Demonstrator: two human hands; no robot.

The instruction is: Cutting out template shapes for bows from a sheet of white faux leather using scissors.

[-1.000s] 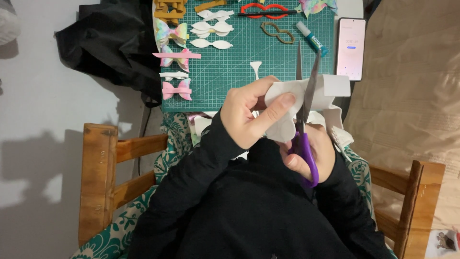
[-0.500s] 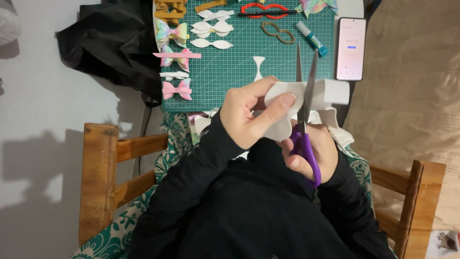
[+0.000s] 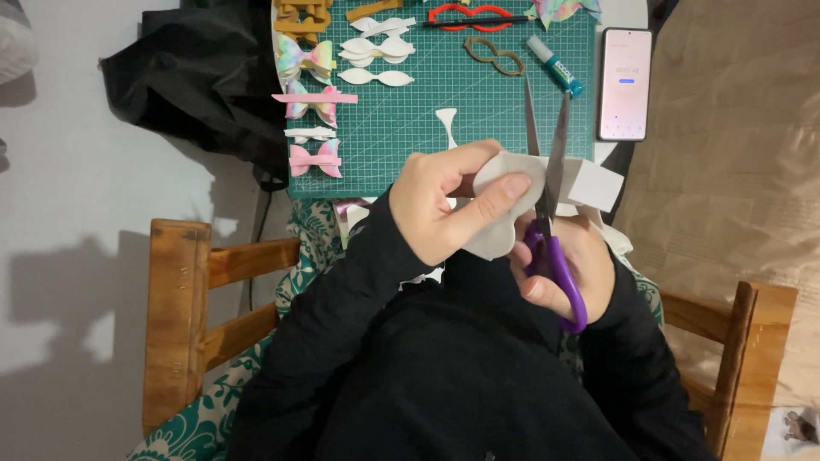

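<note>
My left hand (image 3: 448,205) grips a piece of white sheet (image 3: 500,209) with a rounded, lobed edge, thumb on top. My right hand (image 3: 568,265) holds purple-handled scissors (image 3: 551,196), their blades apart and pointing up over the green cutting mat (image 3: 478,102). The blades straddle the white sheet where a rectangular white flap (image 3: 595,183) sticks out to the right. A small white cut-out shape (image 3: 447,124) lies on the mat just above my left hand.
On the mat lie several white bow shapes (image 3: 376,51), pink and pastel bows (image 3: 312,107), red and brown templates (image 3: 491,55), a glue tube (image 3: 557,67). A phone (image 3: 625,83) sits right of it. Black fabric (image 3: 205,77) lies left. A wooden chair frame (image 3: 184,316) surrounds me.
The scissor blades have opened wider. My left hand has turned the white sheet slightly, and the small white cut-out has come further into view above my hand.
</note>
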